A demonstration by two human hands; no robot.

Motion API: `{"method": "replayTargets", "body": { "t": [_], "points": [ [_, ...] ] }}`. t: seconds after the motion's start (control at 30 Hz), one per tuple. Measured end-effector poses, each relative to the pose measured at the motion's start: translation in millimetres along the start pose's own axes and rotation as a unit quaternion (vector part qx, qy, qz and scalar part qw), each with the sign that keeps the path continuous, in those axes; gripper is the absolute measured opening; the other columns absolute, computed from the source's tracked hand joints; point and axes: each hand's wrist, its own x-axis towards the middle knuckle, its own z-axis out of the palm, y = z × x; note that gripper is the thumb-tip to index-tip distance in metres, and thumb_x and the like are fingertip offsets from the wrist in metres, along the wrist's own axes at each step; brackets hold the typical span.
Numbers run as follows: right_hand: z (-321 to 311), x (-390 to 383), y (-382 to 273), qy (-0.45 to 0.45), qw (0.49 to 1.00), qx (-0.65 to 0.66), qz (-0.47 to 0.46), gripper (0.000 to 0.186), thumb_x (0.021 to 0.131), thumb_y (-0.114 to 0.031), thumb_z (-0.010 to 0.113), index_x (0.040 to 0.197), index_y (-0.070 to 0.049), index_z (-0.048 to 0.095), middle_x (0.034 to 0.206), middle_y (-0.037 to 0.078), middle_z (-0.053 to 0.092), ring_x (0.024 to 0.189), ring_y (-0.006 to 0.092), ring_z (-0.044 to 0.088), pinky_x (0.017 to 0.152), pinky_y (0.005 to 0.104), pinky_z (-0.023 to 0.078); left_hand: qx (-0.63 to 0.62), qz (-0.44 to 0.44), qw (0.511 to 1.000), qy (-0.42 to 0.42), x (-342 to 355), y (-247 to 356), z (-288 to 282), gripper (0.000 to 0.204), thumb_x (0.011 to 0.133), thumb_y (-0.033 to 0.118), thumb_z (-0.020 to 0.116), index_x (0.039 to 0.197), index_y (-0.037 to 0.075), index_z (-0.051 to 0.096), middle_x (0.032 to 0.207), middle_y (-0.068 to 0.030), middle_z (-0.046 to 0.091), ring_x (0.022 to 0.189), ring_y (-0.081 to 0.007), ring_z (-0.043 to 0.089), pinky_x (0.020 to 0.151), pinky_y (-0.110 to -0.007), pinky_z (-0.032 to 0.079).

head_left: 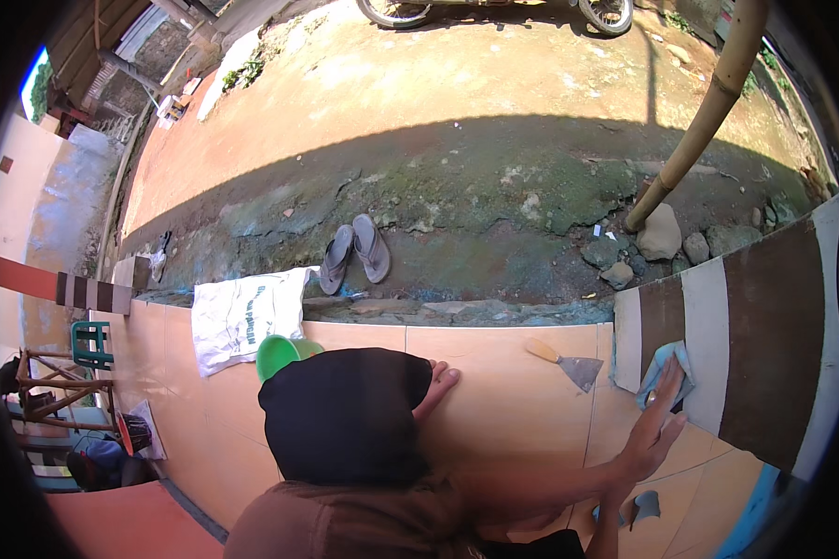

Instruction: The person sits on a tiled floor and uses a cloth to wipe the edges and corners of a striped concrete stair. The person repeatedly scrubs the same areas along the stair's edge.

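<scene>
On the striped low wall (753,373) at the right, my right hand (660,391) presses a crumpled light blue cloth (678,359) with its fingers. My left forearm reaches across from the lower middle, and my left hand (645,452) lies against the right one, fingers stretched out. The two hands overlap, so part of each is hidden. Left of them, a scraper (583,373) with a wooden handle and flat metal blade rests on the tiled floor (494,419). Small grey-blue pieces (645,506) lie below my hands.
My black-clad knee (345,419) and bare foot (433,387) take up the middle. Behind the knee are a green bowl (275,356) and a white printed sack (252,317). Grey sandals (373,250) lie beyond the floor's edge. A bamboo pole (694,130) stands by stones (660,233).
</scene>
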Motion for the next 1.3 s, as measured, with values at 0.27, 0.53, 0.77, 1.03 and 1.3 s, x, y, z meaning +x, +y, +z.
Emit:
{"method": "replayTargets", "body": {
  "t": [0.27, 0.53, 0.77, 1.03, 1.3],
  "points": [
    [-17, 7, -9, -0.069, 0.997, 0.029, 0.019, 0.018, 0.091, -0.018, 0.063, 0.092, -0.002, 0.054, 0.091, 0.015, 0.056, 0.085, 0.0334, 0.059, 0.073, 0.0411, 0.046, -0.079, -0.119, 0.988, 0.055, 28, -80, -32, 0.07, 0.107, 0.028, 0.042, 0.159, -0.004, 0.009, 0.168, -0.0224, 0.006, 0.156, -0.0316, 0.003, 0.124, -0.039, 0.003],
    [16, 10, 6, -0.028, 0.991, -0.124, 0.044, 0.025, 0.098, -0.021, 0.055, 0.112, 0.0, 0.056, 0.106, 0.016, 0.06, 0.098, 0.0334, 0.062, 0.082, 0.0436, 0.048, -0.021, -0.079, 0.996, 0.025, 27, -53, -31, 0.071, 0.106, 0.028, 0.042, 0.159, -0.006, 0.009, 0.168, -0.023, 0.005, 0.156, -0.0318, 0.002, 0.124, -0.039, 0.001],
    [-6, 5, -17, -0.067, 0.998, 0.006, -0.005, 0.02, 0.09, -0.011, 0.058, 0.106, 0.0, 0.058, 0.101, 0.016, 0.06, 0.093, 0.0368, 0.061, 0.081, 0.0435, 0.048, 0.019, -0.025, 0.999, 0.005, 5, -25, -19, 0.072, 0.105, 0.028, 0.042, 0.158, -0.007, 0.009, 0.168, -0.0234, 0.004, 0.156, -0.032, 0.001, 0.124, -0.04, 0.0],
    [-6, 6, -18, -0.039, 0.999, 0.01, -0.023, 0.012, 0.082, -0.005, 0.06, 0.093, -0.004, 0.056, 0.092, 0.016, 0.057, 0.079, 0.0377, 0.06, 0.072, 0.0496, 0.046, 0.003, -0.058, 0.998, 0.037, 62, -35, -61, 0.069, 0.106, 0.026, 0.041, 0.157, -0.009, 0.011, 0.167, -0.0231, 0.009, 0.156, -0.03, 0.005, 0.124, -0.036, 0.003],
    [-8, 11, -9, -0.084, 0.994, -0.057, 0.031, 0.014, 0.081, -0.01, 0.064, 0.09, -0.003, 0.058, 0.089, 0.016, 0.057, 0.077, 0.0368, 0.059, 0.064, 0.0457, 0.047, -0.007, -0.117, 0.992, 0.042, 7, -41, -37, 0.07, 0.108, 0.033, 0.034, 0.156, -0.011, 0.008, 0.168, -0.0218, 0.008, 0.156, -0.0281, 0.002, 0.124, -0.035, 0.002]
  ]
}}
